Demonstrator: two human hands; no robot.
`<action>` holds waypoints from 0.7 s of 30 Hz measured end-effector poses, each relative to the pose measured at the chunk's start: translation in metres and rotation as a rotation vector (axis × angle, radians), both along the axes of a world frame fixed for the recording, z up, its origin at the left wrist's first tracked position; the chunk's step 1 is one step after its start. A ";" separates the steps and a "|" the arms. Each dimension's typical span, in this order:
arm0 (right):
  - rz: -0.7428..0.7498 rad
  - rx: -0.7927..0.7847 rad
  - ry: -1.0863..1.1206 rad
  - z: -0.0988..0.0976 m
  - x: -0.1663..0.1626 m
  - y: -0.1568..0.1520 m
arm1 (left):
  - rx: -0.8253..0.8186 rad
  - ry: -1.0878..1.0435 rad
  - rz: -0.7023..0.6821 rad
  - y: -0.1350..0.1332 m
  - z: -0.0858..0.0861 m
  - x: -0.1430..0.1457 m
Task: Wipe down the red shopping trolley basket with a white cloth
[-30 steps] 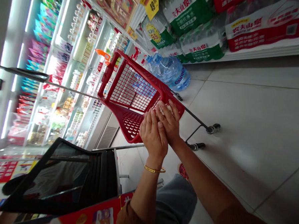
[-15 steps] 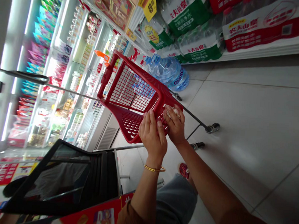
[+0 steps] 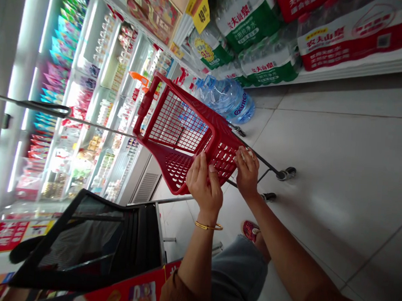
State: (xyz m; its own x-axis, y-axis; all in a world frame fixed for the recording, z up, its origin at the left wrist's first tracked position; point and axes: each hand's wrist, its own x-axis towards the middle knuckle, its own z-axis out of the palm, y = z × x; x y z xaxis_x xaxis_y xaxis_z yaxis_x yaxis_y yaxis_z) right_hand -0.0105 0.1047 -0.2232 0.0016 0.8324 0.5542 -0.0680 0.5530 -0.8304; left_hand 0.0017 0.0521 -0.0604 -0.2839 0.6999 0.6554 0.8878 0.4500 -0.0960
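My left hand [image 3: 205,184], with a gold bracelet at the wrist, is at the near rim of a red shopping cart [image 3: 222,158]. Its fingers stretch out side by side with the thumb apart, and no item shows in it. Farther right, beside the cart's lower slotted wall, my right hand [image 3: 247,174] has its fingers bent around a small pale lumpy thing [image 3: 245,154], mostly hidden by them. Whether either hand touches the cart is unclear.
Shrink-wrapped water bottles [image 3: 271,60] fill a low shelf, and big blue water jugs [image 3: 229,98] stand beyond the cart. A black mesh chair [image 3: 142,237] is at lower left. Lit shelves [image 3: 99,91] hold packaged goods. The cart's wheels [image 3: 286,174] rest on pale tiles.
My right hand has moved right and slightly down, away from my left, uncovering more of the cart's slotted wall. My left hand stays almost in place.
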 end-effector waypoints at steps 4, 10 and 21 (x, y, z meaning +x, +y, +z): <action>0.007 -0.060 0.074 0.016 0.007 0.000 | 0.020 0.019 -0.011 -0.003 0.000 -0.001; 0.024 0.017 0.212 0.078 0.017 0.019 | 0.054 0.070 -0.005 -0.007 -0.005 -0.003; 0.158 0.094 0.179 0.088 0.008 0.035 | 0.103 0.078 0.026 -0.005 -0.005 0.001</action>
State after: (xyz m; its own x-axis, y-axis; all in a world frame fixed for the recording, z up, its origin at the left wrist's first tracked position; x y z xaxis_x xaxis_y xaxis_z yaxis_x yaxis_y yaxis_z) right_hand -0.0027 0.1399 -0.1352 -0.0197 0.7747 0.6320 -0.3012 0.5981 -0.7426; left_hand 0.0022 0.0475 -0.0650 -0.2470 0.6206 0.7442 0.8672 0.4842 -0.1160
